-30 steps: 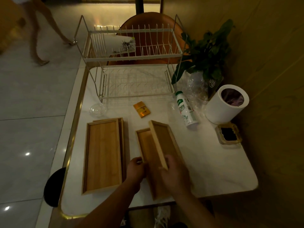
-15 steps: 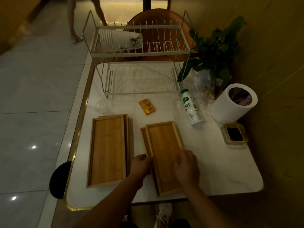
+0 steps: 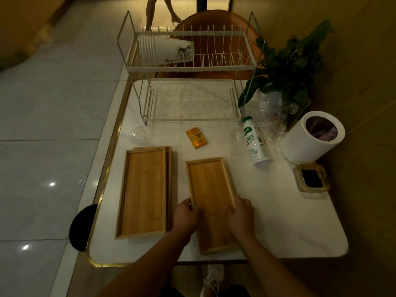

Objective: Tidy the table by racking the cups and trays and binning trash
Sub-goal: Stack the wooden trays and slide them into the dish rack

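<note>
Stacked bamboo trays [image 3: 211, 185] lie flat near the table's front edge; my left hand [image 3: 185, 215] grips their left rim and my right hand [image 3: 240, 213] grips the right rim. A second stack of bamboo trays [image 3: 145, 189] lies to the left. A two-tier white wire rack [image 3: 192, 67] stands at the back, with a patterned white plate [image 3: 171, 51] in its top tier. A clear glass cup [image 3: 140, 135] sits left of the rack. A white bin [image 3: 310, 140] stands at the right. A white and green bottle [image 3: 255, 144] and an orange packet [image 3: 196, 137] lie between.
A potted plant [image 3: 291, 63] wrapped in clear plastic [image 3: 272, 112] stands at the back right. A square amber ashtray [image 3: 311, 177] sits in front of the bin. A brown chair [image 3: 214, 20] is behind the rack. A person's legs [image 3: 158, 9] are on the far floor.
The upper tray, tilted on edge a second ago, now lies flat on the lower one. Both hands have moved to its side rims. The person at the back walked right.
</note>
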Demonstrator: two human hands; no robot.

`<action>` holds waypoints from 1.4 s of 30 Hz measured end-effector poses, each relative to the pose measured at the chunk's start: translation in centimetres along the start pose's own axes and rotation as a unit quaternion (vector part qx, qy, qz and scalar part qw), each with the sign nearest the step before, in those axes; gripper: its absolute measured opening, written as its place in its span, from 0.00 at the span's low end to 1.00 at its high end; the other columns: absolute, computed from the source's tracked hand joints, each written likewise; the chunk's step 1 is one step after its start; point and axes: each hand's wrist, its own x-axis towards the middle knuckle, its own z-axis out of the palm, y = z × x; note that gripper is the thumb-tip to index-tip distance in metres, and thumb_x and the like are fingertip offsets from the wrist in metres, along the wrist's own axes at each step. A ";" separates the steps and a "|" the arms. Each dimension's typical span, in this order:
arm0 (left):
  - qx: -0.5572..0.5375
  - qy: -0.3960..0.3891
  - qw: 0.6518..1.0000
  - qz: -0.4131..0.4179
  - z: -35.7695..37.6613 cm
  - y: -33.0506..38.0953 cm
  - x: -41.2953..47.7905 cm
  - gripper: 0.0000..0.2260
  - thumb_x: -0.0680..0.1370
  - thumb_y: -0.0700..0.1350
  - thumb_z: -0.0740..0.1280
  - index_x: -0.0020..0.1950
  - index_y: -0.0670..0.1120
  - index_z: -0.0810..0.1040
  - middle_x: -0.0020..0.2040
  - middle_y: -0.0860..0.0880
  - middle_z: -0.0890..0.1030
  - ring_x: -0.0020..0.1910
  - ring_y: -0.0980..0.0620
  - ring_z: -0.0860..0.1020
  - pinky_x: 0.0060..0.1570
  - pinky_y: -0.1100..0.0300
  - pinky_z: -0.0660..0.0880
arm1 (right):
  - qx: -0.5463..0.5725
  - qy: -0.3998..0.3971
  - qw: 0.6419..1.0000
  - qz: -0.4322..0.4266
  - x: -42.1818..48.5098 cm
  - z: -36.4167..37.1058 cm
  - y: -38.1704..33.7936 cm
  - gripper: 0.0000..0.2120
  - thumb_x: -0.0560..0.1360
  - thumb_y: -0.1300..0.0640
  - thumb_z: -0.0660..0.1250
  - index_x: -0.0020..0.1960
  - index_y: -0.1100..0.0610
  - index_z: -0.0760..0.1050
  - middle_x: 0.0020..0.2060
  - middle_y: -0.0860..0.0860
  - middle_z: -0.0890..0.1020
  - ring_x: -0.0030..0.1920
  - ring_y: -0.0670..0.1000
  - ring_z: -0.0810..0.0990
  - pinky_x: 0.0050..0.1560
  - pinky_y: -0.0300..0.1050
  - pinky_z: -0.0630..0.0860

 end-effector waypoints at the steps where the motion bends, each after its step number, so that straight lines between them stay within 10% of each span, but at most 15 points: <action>1: 0.000 0.000 1.000 -0.003 0.0 0.0 0.1 0.16 0.82 0.39 0.62 0.70 0.47 0.73 0.60 0.47 0.81 0.55 0.47 0.81 0.58 0.46 0.80 | 0.012 -0.002 1.000 0.004 0.0 0.0 0.0 0.23 0.78 0.56 0.66 0.72 0.58 0.68 0.65 0.59 0.72 0.64 0.61 0.71 0.61 0.49 0.69; 8: -0.058 -0.016 0.998 -0.006 1.0 0.4 0.0 0.18 0.80 0.40 0.64 0.69 0.50 0.69 0.56 0.52 0.78 0.54 0.49 0.79 0.51 0.51 0.79 | 0.128 -0.040 0.990 0.038 0.7 -1.6 0.9 0.22 0.76 0.67 0.65 0.70 0.58 0.72 0.63 0.57 0.77 0.62 0.57 0.77 0.58 0.42 0.72; 14: -0.110 0.010 0.993 0.036 1.1 1.5 -0.6 0.14 0.81 0.41 0.63 0.62 0.58 0.70 0.52 0.57 0.78 0.49 0.55 0.79 0.44 0.57 0.79 | 0.221 -0.061 0.971 0.062 -0.1 -1.4 1.3 0.23 0.76 0.69 0.66 0.69 0.57 0.73 0.63 0.57 0.79 0.62 0.58 0.78 0.61 0.58 0.77; 25: -0.144 0.034 0.986 0.079 -1.4 3.7 -2.4 0.15 0.82 0.47 0.63 0.69 0.55 0.68 0.57 0.53 0.77 0.54 0.50 0.79 0.52 0.46 0.80 | 0.345 -0.089 0.934 0.036 -0.9 -2.4 -2.7 0.15 0.81 0.52 0.61 0.66 0.54 0.73 0.53 0.45 0.80 0.57 0.49 0.77 0.54 0.42 0.73; 35: -0.085 0.129 0.984 0.084 -6.4 5.6 -3.8 0.13 0.82 0.50 0.62 0.66 0.49 0.72 0.57 0.47 0.81 0.53 0.46 0.82 0.54 0.42 0.80 | 0.303 -0.125 0.945 -0.011 -2.0 -0.9 -8.9 0.20 0.82 0.50 0.59 0.71 0.57 0.69 0.64 0.55 0.78 0.64 0.57 0.77 0.65 0.59 0.74; 42: 0.070 0.186 0.973 0.115 -14.7 5.1 -1.6 0.06 0.79 0.46 0.66 0.50 0.44 0.78 0.47 0.44 0.81 0.43 0.45 0.82 0.48 0.43 0.82 | 0.221 -0.094 0.971 -0.007 -2.4 3.5 -15.6 0.08 0.81 0.52 0.62 0.50 0.56 0.76 0.39 0.51 0.79 0.38 0.51 0.76 0.34 0.42 0.68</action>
